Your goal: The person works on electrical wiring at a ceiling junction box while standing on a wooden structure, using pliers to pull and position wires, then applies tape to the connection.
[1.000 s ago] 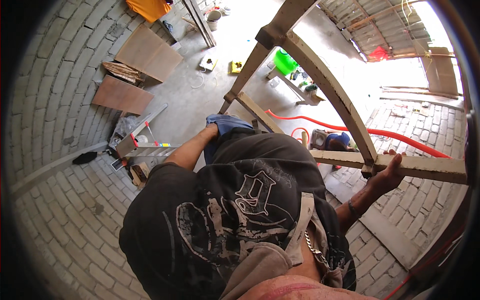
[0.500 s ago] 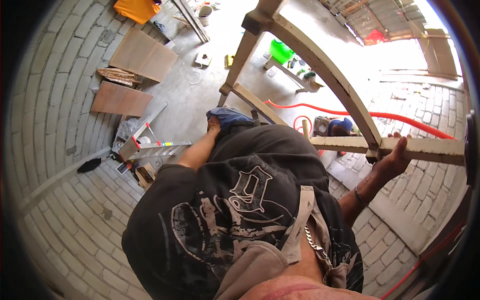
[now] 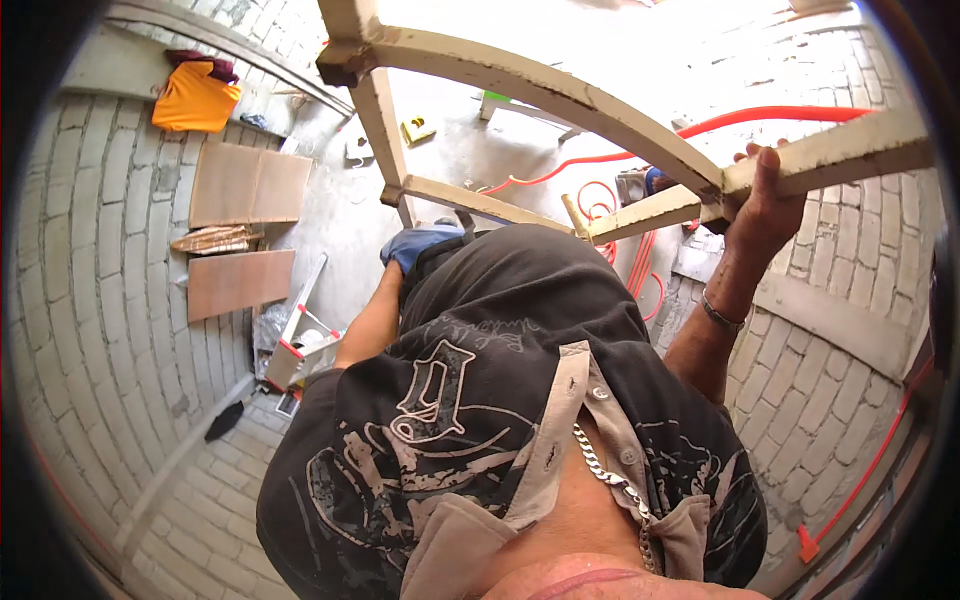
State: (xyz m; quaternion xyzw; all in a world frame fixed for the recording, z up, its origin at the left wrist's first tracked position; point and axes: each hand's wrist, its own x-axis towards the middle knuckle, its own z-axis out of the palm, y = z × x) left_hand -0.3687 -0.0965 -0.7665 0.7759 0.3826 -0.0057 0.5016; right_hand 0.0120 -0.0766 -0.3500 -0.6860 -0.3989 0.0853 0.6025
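Note:
A cream-painted frame (image 3: pixel 540 82) with a curved bar and worn, rusty-looking edges stands in front of my body. My right hand (image 3: pixel 768 205) is wrapped round its straight bar at the right, close to the joint with the curved piece, thumb on the near side and fingertips showing beyond. At my left hip, my left hand (image 3: pixel 397 266) is mostly covered by a bunched blue cloth (image 3: pixel 425 240). Its fingers are hidden, so its grip cannot be seen. The cloth lies beside my dark, printed shirt (image 3: pixel 520 290).
Red hose (image 3: pixel 770 116) runs behind the frame, with loops lower down. Brown boards (image 3: pixel 245 185) lean on the block wall at left, near a metal stepladder (image 3: pixel 300 350). An orange cloth (image 3: pixel 197 97) hangs farther back. A yellow object (image 3: pixel 418 130) sits on the floor.
The view has shifted, so the frame appears farther left and higher. My right hand keeps its hold on the bar. Less of my left hand shows from under the blue cloth.

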